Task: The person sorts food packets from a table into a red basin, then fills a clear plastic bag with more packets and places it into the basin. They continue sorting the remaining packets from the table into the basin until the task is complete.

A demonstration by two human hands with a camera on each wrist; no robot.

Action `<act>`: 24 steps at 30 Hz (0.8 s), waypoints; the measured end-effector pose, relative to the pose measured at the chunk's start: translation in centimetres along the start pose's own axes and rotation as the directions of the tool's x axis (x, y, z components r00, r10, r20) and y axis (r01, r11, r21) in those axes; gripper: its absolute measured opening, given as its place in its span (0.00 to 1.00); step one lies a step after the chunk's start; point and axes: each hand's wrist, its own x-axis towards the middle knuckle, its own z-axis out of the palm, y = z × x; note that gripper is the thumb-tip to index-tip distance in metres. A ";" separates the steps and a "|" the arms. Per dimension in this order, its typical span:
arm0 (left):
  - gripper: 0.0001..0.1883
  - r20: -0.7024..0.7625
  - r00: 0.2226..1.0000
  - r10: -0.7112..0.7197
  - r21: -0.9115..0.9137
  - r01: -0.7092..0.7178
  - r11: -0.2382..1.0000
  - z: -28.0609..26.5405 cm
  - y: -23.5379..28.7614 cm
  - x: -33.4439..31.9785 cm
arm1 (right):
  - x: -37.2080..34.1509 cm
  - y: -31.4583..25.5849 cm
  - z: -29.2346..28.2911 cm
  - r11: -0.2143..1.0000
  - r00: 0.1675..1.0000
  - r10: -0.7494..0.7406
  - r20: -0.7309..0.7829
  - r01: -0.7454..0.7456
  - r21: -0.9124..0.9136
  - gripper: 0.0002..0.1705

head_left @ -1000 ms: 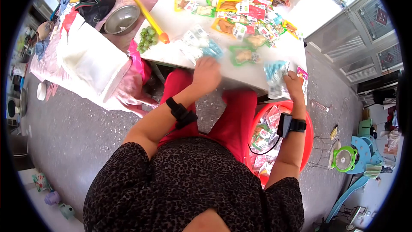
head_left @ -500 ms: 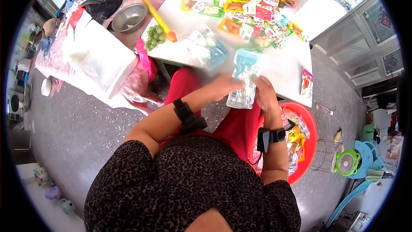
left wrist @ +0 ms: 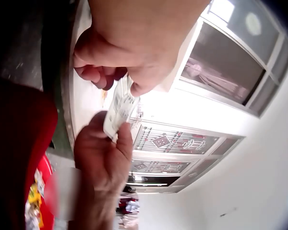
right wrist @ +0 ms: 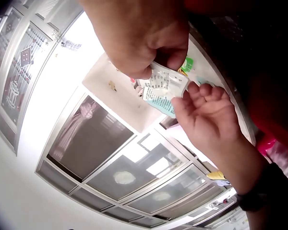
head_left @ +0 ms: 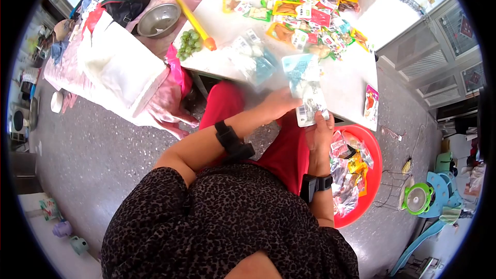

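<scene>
A small blue-and-white printed pouch (head_left: 305,88) is held over the table's front edge between both hands. My left hand (head_left: 281,104) pinches its left side; in the left wrist view the thumb lies on the pouch (left wrist: 120,106) near its top. At the lower end, my right hand (head_left: 322,130) grips the pouch with the thumb on the printed face. The right wrist view shows the printed side of the pouch (right wrist: 164,87) between the two hands. Left of it on the table lie clear-and-blue packets (head_left: 253,59).
A large pile of colourful snack packets (head_left: 310,13) covers the table's back. Green grapes (head_left: 189,45) and a yellow stick-like object (head_left: 192,19) lie at its left. One pink packet (head_left: 371,101) sits at the right edge. A red tub (head_left: 376,175) with packets stands below, right.
My right hand has brought the pouch from the right side to the middle. The left hand has left the clear-and-blue packets and come onto the pouch, which is now tilted.
</scene>
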 end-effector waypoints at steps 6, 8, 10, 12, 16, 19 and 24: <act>0.17 -0.005 0.652 0.758 0.950 -0.233 0.207 -4.6 -0.9 1.3 | 1.3 -0.9 -3.3 0.986 0.998 -0.064 0.015 0.065 -0.155 0.11; 0.12 -0.019 0.716 0.698 0.964 -0.172 0.203 -5.2 -1.9 1.7 | 0.9 -0.9 -3.4 0.982 1.000 -0.025 0.002 0.025 -0.188 0.10; 0.09 0.043 0.823 0.567 0.981 -0.142 0.132 -6.1 -2.5 1.7 | 0.4 -0.7 -3.2 0.974 1.000 -0.012 -0.027 0.005 -0.226 0.11; 0.07 0.023 0.840 0.543 0.979 -0.129 0.157 -6.1 -2.7 2.0 | 0.2 -0.6 -3.1 0.972 1.000 0.021 0.010 -0.018 -0.234 0.12; 0.06 -0.044 0.804 0.593 0.972 -0.104 0.213 -6.1 -3.1 2.5 | 0.2 -1.0 -1.9 0.951 0.992 0.123 0.021 -0.112 -0.288 0.13; 0.06 -0.120 0.822 0.557 0.924 -0.114 0.366 -6.2 -2.7 2.2 | 0.2 -1.2 -0.7 0.955 0.983 0.180 0.042 -0.164 -0.245 0.13; 0.05 -0.179 0.796 0.578 0.835 -0.187 0.517 -6.7 -2.7 2.2 | 1.1 -1.0 0.2 0.945 0.960 0.275 0.057 -0.259 -0.199 0.11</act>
